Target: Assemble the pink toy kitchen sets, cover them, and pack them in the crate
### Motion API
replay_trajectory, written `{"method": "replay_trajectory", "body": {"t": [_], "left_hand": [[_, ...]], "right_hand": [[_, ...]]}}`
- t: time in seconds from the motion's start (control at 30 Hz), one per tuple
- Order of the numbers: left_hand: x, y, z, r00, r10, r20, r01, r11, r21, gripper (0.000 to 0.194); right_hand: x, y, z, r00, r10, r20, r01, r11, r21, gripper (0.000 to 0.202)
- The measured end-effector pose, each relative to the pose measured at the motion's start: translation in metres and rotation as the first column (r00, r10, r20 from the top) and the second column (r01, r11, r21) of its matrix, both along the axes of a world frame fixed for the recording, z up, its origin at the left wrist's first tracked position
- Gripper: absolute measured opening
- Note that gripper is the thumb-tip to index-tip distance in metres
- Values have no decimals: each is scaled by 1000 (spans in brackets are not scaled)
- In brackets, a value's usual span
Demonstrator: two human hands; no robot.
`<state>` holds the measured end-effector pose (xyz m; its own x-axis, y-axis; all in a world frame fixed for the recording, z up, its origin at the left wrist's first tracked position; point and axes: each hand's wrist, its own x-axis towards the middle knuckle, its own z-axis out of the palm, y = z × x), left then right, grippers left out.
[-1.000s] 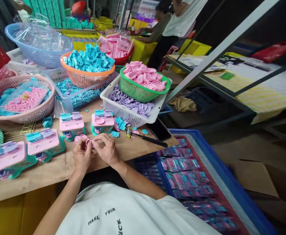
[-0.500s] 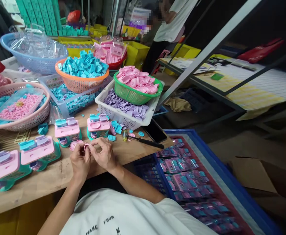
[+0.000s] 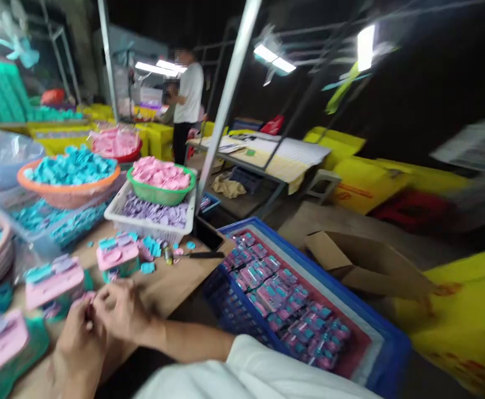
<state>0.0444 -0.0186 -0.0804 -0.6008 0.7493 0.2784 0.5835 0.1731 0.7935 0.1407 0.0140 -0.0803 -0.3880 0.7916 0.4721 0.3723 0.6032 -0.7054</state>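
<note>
My left hand is closed on a small pink piece above the wooden table's front edge. Against it, the fingers of my right hand are pinched at the same piece, mostly hiding it. Just behind my hands stands a pink-topped toy with a teal base. A second such toy, with a round pink part on top, is farther right. Another pink-topped toy sits at the lower left. Loose teal parts and a dark-handled tool lie to the right.
Behind are an orange basket of teal pieces, a green basket of pink pieces and a white basket of purple pieces. A blue crate of packed toys stands right, beside an open cardboard box. A person stands farther back.
The camera view has swung right and up, bringing the yellow bags and ceiling lights into sight. My hands remain together at the small pink piece.
</note>
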Motion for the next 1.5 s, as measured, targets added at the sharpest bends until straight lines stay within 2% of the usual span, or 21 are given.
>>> {"method": "replay_trajectory", "body": {"t": [0.07,0.17,0.3,0.43,0.5,0.57,0.63,0.73,0.8,0.83,0.87,0.93,1.03,1.13,1.23,1.3,1.4,1.5], "left_hand": [[1,-17,-8,999,20,-27,-16,989,146,20],[1,-31,-20,998,32,-57,-9,932,363,20],[-1,-33,-24,995,63,-78,-33,941,337,21],[-1,-37,-23,985,71,-155,-13,937,349,20],[-2,-39,-25,988,90,-122,-40,931,362,19],[-4,-41,-26,995,104,12,-102,937,335,19],[-7,-41,-24,964,99,245,-171,941,292,21],[-13,-40,-13,794,30,607,-232,938,256,34],[-16,-41,-4,670,-41,741,-213,946,244,48],[-17,-41,0,637,-67,768,-192,951,243,54],[-18,-43,4,634,-79,770,-181,952,247,59],[-18,-47,7,711,-56,701,-188,945,266,61],[-19,-53,0,892,33,451,-177,943,282,52],[-20,-58,-12,981,81,177,-125,958,258,41],[-20,-59,-22,992,122,-34,-111,964,241,40],[-19,-59,-24,980,132,-150,-97,970,221,41],[-20,-56,-20,955,125,-269,-84,984,159,44],[-24,-49,-9,937,100,-335,-92,995,41,46]], "right_hand": [[5,-5,9,996,37,-87,-44,996,-76,17],[8,-3,11,975,133,-180,-154,983,-104,18],[8,-7,5,951,196,-238,-219,973,-78,20],[0,-15,-2,971,133,-200,-150,986,-75,21],[-6,-15,-5,975,125,-186,-140,987,-74,22],[-11,-12,-7,969,169,-179,-184,980,-69,23],[-12,-6,-9,951,265,-159,-270,963,-11,24],[-8,9,-10,918,397,-9,-381,888,255,20],[-10,22,-10,917,377,131,-396,814,426,18],[-13,29,-8,922,341,183,-386,788,480,16],[-18,36,-7,929,299,217,-370,772,518,15],[-34,49,-3,934,240,264,-351,751,559,17],[-59,61,0,900,227,372,-411,726,551,19],[-72,63,0,849,214,483,-467,732,496,19],[-72,60,5,821,206,532,-485,744,460,20],[-72,59,15,774,221,593,-537,726,431,19],[-76,58,35,643,226,732,-659,651,378,17],[-83,56,50,539,185,822,-733,584,349,21]]}}
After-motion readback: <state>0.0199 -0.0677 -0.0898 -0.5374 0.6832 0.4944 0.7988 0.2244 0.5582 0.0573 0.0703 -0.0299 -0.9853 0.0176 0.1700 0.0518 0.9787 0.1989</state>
